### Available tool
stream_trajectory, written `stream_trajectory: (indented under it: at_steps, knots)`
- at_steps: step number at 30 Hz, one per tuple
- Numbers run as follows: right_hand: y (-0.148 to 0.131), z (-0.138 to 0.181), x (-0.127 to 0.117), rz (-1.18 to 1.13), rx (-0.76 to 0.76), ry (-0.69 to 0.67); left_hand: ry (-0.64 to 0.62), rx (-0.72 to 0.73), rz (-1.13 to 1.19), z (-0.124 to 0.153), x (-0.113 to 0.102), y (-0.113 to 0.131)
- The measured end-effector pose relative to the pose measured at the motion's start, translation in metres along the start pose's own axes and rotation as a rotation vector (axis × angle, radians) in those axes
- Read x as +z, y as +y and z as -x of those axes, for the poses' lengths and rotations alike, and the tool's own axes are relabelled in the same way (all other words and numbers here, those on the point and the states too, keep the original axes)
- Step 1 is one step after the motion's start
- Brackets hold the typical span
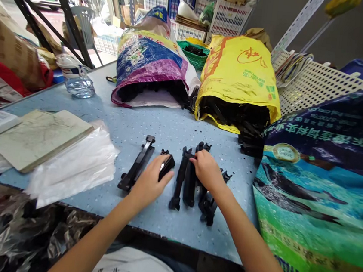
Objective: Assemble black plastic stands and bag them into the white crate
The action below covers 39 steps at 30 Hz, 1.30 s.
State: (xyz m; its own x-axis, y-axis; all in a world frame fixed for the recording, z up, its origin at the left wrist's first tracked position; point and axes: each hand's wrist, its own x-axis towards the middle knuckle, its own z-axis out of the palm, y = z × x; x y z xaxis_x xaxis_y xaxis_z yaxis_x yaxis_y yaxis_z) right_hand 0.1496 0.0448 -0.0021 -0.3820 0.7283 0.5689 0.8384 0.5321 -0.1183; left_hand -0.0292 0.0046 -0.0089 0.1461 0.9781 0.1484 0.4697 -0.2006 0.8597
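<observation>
Between the thumb and fingers of my left hand (151, 180) is a black plastic part (166, 167), partly hidden by the hand. Just left of it, a long black bar-shaped part (138, 164) lies on the blue speckled table (96, 205). My right hand (208, 169) has its fingers closed at the upper end of a row of black parts. A slim black part (179, 181) and a wider black part (190, 186) lie under and beside those fingertips. More black parts (209, 206) lie beneath the right wrist.
A purple-blue sack (157, 60) and a yellow sack (240, 68) spill black parts at the back. A tall printed sack (317, 202) stands at the right edge. Plastic bags (77, 164), a board (45, 134) and a clear jug (77, 79) are left.
</observation>
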Motion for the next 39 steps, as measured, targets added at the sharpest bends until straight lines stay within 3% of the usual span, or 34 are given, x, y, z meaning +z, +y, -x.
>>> stream_trajectory:
  at_steps: [2,6,7,10,14,17,20,23,26,29,33,36,39]
  knots:
    - [-0.012,0.009,-0.017,-0.032,-0.020,0.084,-0.121,0.000,0.416,0.007,0.003,0.008]
    - [-0.039,0.022,-0.057,-0.146,-0.057,0.263,-0.674,-0.101,1.034,0.020,0.010,0.027]
    - [-0.044,0.022,-0.066,-0.152,-0.077,0.268,-0.752,-0.142,1.116,0.023,0.011,0.031]
    - [-0.046,0.016,-0.085,-0.043,-0.211,0.157,-0.738,-0.209,1.201,0.029,0.009,0.040]
    - [-0.041,0.008,-0.095,0.081,-0.364,0.072,-0.699,-0.155,1.100,0.035,0.000,0.047]
    - [-0.049,0.014,-0.089,-0.105,-0.283,0.140,-0.655,-0.063,0.960,0.041,-0.005,0.048]
    - [-0.068,0.025,-0.077,-0.467,0.003,0.244,-0.561,0.115,0.718,0.043,-0.003,0.044]
    - [-0.087,0.030,-0.074,-0.890,0.430,0.227,-0.415,0.375,0.484,0.038,0.000,0.039]
    - [-0.098,0.027,-0.088,-1.233,0.774,0.020,-0.275,0.665,0.259,0.029,-0.007,0.038]
    - [-0.101,0.025,-0.103,-1.492,0.913,-0.201,-0.158,0.949,-0.107,0.018,-0.026,0.045]
    - [-0.098,0.031,-0.097,-1.674,1.114,-0.310,-0.048,1.233,-0.506,0.004,-0.049,0.056]
    - [-0.093,0.035,-0.080,-1.705,1.264,-0.450,-0.074,1.496,-0.654,-0.007,-0.058,0.062]
    - [-0.087,0.038,-0.066,-1.611,1.243,-0.688,-0.234,1.611,-0.702,-0.017,-0.062,0.062]
